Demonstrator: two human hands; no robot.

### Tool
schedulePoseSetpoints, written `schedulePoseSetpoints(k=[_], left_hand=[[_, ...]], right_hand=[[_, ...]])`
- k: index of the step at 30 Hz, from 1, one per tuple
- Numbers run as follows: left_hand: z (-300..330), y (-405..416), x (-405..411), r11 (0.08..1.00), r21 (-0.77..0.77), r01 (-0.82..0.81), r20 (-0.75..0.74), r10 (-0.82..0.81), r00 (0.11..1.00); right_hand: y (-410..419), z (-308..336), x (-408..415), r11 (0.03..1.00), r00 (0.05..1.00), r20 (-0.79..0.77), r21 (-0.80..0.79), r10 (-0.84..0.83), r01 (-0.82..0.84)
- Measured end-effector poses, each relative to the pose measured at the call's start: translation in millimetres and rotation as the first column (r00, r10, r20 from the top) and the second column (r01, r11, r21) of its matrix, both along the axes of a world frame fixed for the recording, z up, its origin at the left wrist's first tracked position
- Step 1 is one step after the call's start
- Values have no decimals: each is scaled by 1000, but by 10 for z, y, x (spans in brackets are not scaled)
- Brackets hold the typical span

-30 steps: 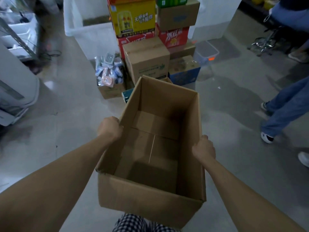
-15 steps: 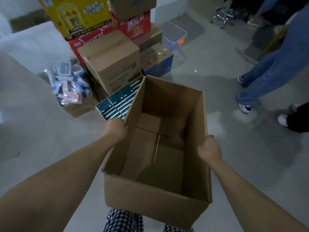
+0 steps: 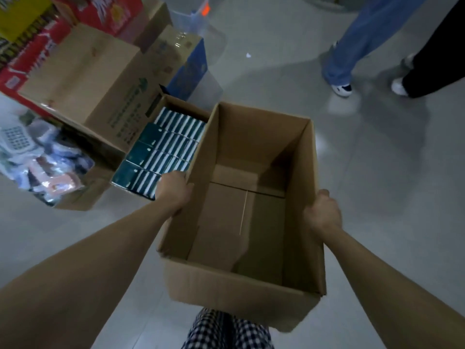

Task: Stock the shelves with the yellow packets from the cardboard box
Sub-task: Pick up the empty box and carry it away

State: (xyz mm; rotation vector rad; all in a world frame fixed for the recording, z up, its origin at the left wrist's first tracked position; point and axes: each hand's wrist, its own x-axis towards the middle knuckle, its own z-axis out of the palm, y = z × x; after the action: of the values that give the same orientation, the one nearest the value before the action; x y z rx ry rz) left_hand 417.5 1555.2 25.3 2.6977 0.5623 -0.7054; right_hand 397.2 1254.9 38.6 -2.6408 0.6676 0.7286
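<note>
1. Grey floor point(image 3: 352, 172), stacked cartons behind.
2. Cardboard box point(image 3: 241, 293) held above the floor, open-topped, nothing visible inside.
3. Left hand point(image 3: 173, 190) grips its left wall, right hand point(image 3: 323, 212) its right wall; fingers look curled under, partly hidden.
4. Teal packs point(image 3: 163, 149) lie just left.

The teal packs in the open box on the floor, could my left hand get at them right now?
Probably not yet: the left hand grips the empty cardboard box. The teal packs lie uncovered just beyond it.
</note>
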Motion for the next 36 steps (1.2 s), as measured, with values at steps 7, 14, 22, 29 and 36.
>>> schedulePoseSetpoints(k=[7,14,22,29,36], left_hand=[[-491,-132,215,992,81,101,-26,-99,995],[-1078,8,431,980,122,155,-99,-144,985],[-1878,356,797,992,-18,122,-70,-123,990],[-2498,695,1070,986,-95,135,-29,-138,990],[-3115,890,1180,985,-120,128,33,-125,992]], right_hand=[[-39,-501,86,999,999,-5,-7,-53,53],[149,-1179,238,996,996,-14,-21,-87,86],[555,-1965,340,985,985,16,-18,-169,169],[884,-2592,401,974,969,112,-32,-219,224],[1085,-3225,496,972,955,199,-40,-220,232]])
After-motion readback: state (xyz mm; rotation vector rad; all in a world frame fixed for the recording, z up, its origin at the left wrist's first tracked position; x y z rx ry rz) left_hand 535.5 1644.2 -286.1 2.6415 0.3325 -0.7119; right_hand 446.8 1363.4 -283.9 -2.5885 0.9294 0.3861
